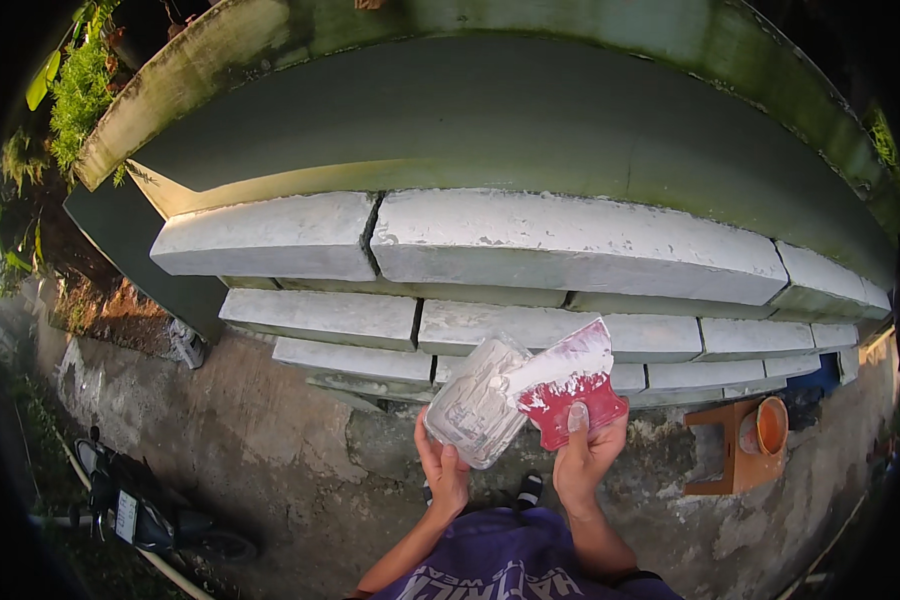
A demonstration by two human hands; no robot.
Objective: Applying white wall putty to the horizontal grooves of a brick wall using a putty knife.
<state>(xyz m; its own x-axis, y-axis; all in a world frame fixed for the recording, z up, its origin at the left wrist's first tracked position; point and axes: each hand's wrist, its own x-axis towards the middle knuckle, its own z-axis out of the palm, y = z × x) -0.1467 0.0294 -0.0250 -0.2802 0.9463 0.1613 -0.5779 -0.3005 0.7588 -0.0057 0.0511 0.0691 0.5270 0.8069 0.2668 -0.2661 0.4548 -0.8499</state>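
Note:
My left hand (442,465) grips a shallow, clear rectangular container (475,400) smeared with pale grey paste, with fingers along its left side and thumb at the front. My right hand (588,462) holds a red plastic scraper (590,395), thumb pressed on its face. The scraper is thickly streaked with white paste, and its left end lies over or against the container's right side; I cannot tell whether they touch. Both hands are held out in front of stepped concrete blocks (580,260), which have a whitish, patchy surface and dark joints between them.
A green-stained wall (420,20) curves above the blocks, with plants (85,110) at the left. An orange stool (715,470) with an orange bucket (770,425) stands at the lower right. A parked scooter (130,515) is at the lower left, on rough concrete ground (310,480).

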